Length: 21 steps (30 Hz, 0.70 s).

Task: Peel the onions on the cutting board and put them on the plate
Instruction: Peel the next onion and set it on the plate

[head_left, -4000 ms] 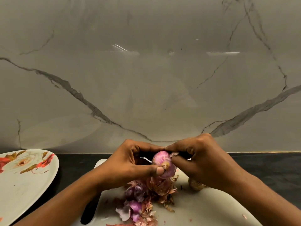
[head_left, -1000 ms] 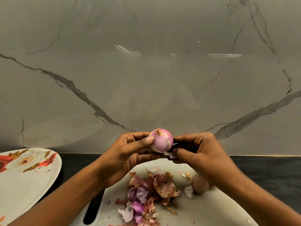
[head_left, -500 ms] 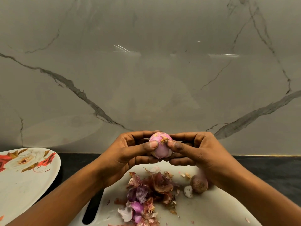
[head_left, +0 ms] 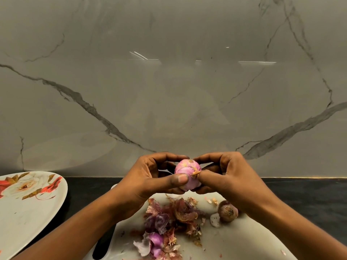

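- Your left hand (head_left: 150,181) curls round the pink onion (head_left: 186,170); the thumb lies flat across its near side and the fingers wrap behind it, so the grip is snug.
- Your right hand (head_left: 231,177) meets it from the other side; thumb and forefinger pinch a dry, straw-coloured tuft at the onion's end, while the remaining fingers curl under and behind the bulb.
- The onion sits in the air between both hands, above the far edge of the cutting board (head_left: 244,241); most of what shows of it is smooth pink flesh.
- A second onion (head_left: 227,211), brown skin on, lies on the board just beside your right wrist; a small white scrap (head_left: 215,219) rests against its left side.
- A loose heap of peels (head_left: 169,222), purple and papery brown, covers the middle of the board below your hands; a few crumbs lie scattered around it.
- The flowered plate (head_left: 28,212) stands to your left on the dark counter (head_left: 300,194), apart from the board; only part of it is in view.
- A grey veined marble wall (head_left: 169,91) rises behind the counter.
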{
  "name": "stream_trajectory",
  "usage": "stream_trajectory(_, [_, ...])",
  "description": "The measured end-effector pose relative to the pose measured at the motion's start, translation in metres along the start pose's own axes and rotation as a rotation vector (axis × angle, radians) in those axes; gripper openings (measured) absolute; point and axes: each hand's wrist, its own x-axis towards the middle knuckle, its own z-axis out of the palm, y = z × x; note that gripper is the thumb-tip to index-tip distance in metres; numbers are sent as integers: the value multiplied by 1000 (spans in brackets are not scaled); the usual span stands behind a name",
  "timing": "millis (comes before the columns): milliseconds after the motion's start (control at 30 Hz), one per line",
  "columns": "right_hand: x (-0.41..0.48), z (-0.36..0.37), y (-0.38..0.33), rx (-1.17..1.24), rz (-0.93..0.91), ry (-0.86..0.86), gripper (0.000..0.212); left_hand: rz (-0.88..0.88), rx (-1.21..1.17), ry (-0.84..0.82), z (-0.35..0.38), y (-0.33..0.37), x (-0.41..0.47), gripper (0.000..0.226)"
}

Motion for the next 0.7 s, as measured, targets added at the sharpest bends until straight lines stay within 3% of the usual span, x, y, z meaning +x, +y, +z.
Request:
stream_trajectory(367, [-5,6,2,-317,-204,47,39,12,24,19,1,0,0,47])
stream_trajectory(567, [-6,7,5,-378,-231,81,39,9,0,0,4,2,-1,43])
stream_trajectory(700, [-5,4,5,-283,-210,64,42,10,-67,1,1,5,-1,44])
